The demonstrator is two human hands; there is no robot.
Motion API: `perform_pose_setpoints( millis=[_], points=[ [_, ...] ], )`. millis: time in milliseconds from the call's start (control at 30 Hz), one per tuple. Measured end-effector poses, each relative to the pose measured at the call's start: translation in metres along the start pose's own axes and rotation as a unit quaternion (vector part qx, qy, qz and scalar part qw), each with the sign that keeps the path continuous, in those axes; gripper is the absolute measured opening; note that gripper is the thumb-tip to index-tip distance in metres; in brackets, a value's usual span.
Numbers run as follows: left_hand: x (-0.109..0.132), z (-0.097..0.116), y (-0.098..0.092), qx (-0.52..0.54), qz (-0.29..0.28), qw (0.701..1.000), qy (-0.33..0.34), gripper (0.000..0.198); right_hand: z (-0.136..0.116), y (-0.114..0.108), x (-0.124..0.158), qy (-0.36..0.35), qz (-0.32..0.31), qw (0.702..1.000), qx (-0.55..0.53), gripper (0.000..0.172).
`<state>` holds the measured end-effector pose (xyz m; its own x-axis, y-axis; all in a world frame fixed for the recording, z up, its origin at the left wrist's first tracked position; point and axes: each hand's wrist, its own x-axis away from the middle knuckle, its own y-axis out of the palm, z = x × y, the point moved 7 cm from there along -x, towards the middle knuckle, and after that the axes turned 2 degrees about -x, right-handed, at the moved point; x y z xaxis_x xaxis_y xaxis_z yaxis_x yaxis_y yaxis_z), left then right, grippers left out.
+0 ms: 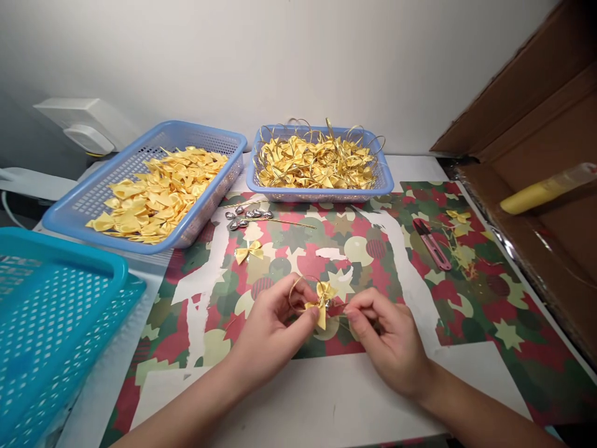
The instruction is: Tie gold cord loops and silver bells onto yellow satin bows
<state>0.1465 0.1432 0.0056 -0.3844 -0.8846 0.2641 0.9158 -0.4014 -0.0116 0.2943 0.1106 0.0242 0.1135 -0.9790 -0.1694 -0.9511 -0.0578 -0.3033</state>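
Pinching a little yellow bow [321, 300] in the left hand [275, 323], thumb and forefinger closed tight on it, just above the patterned paper [466, 292] at the front middle of the table; same pinch also catching a thin gold loop [298, 289] curling off the bow's left side; over on the right hand [387, 339], fingertips nipped together right at the bow's right edge, can't tell what's between them; further back, a loose bow [249, 251] and some silver beads [247, 216] lying on the paper; behind those, a blue basket [116, 239] full of plain bows, and next to it a second basket [321, 194] of bows with loops; red snips [433, 244] off to the right, well apart from both hands; teal basket [60, 255] at far left.
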Motion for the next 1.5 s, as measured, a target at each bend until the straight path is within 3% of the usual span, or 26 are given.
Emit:
perform_pose_setpoints(
  millis=[200, 667, 1500],
  points=[
    [-0.002, -0.001, 0.004, 0.007, 0.000, 1.000, -0.001, 0.027, 0.002, 0.001, 0.004, 0.001, 0.012, 0.999, -0.049, 0.013],
    [0.000, -0.004, 0.011, 0.064, -0.045, 0.997, -0.020, 0.011, -0.014, 0.001, -0.004, -0.071, -0.026, 0.990, 0.119, 0.018],
    [0.000, -0.004, 0.012, -0.007, -0.042, 0.999, -0.011, 0.009, -0.005, 0.001, -0.002, -0.011, -0.085, 0.988, 0.126, 0.022]
  ],
)
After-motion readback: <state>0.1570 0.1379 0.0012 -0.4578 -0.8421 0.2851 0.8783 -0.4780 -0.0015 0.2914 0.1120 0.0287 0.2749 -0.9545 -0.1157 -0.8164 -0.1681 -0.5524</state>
